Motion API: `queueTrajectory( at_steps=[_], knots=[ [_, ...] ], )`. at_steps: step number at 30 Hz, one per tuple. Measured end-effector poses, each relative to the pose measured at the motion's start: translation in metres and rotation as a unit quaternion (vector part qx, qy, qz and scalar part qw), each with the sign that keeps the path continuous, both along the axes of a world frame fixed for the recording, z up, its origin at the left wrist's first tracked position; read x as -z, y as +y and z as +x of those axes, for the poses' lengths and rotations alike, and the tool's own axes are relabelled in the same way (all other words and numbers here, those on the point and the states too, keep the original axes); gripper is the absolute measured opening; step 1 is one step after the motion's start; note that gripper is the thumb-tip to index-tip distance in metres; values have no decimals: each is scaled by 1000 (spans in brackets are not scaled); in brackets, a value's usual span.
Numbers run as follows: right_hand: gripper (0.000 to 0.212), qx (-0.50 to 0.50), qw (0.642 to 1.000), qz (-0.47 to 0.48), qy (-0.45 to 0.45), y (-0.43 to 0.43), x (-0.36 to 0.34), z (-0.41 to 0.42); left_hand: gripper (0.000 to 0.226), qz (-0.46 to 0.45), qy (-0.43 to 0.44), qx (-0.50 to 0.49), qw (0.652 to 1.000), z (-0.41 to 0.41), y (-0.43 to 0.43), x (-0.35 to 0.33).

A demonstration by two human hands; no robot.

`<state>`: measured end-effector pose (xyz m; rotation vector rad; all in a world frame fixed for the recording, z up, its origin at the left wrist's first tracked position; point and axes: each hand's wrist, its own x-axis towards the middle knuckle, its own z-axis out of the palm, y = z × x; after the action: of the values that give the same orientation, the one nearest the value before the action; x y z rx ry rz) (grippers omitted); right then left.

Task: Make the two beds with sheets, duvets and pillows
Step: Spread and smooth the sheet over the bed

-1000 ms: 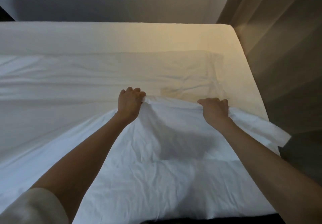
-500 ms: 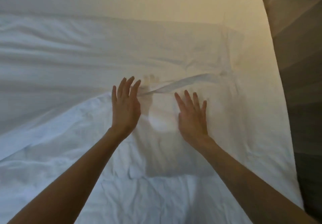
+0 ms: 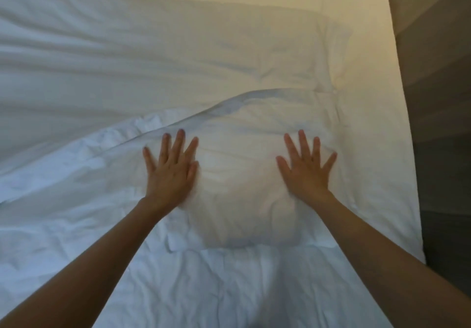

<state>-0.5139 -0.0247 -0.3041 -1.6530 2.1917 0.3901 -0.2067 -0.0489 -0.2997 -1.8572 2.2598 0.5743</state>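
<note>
A bed with a white fitted sheet [image 3: 356, 8] fills the view. Over it lies a white duvet [image 3: 89, 59], and a folded-over white layer [image 3: 178, 276] covers the near part, its edge [image 3: 229, 105] running diagonally from the left up to the right. My left hand [image 3: 172, 172] lies flat on this layer with fingers spread, holding nothing. My right hand [image 3: 305, 169] lies flat too, fingers spread, about a forearm's length to the right. A soft bulge in the fabric [image 3: 244, 195] sits between my hands.
The bed's right edge [image 3: 410, 174] drops off beside a grey-brown wall or curtain [image 3: 438, 98]. Dark floor [image 3: 448, 238] shows at the lower right. Warm light falls on the far right part of the bed.
One second ago both hands gripped the fabric's edge. They let go, then pressed flat. Since half a second ago my hands have spread further apart and the view has moved closer.
</note>
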Motion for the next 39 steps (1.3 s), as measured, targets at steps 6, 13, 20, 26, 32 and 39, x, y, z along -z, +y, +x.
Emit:
queueTrajectory(
  at_steps=[6, 13, 20, 26, 32, 39],
  knots=[
    [58, -27, 995, -32, -90, 1, -73, 44, 57, 51, 40, -2, 998, 8, 14, -63],
    [64, -129, 973, -92, -169, 39, -160, 153, 59, -22, 51, -42, 998, 73, 84, -139],
    [66, -241, 946, -107, -190, 83, -218, 280, 60, -120, 44, -121, 984, 195, 160, -203],
    [67, -323, 917, -149, -181, 136, -261, 408, 59, -170, 29, -154, 973, 320, 233, -247],
    [67, -350, 902, -180, -180, 190, -297, 546, 60, -205, -2, -152, 967, 462, 303, -282],
    [70, -427, 865, -203, -171, 209, -327, 684, 60, -260, -19, -199, 945, 596, 340, -317]
  ],
)
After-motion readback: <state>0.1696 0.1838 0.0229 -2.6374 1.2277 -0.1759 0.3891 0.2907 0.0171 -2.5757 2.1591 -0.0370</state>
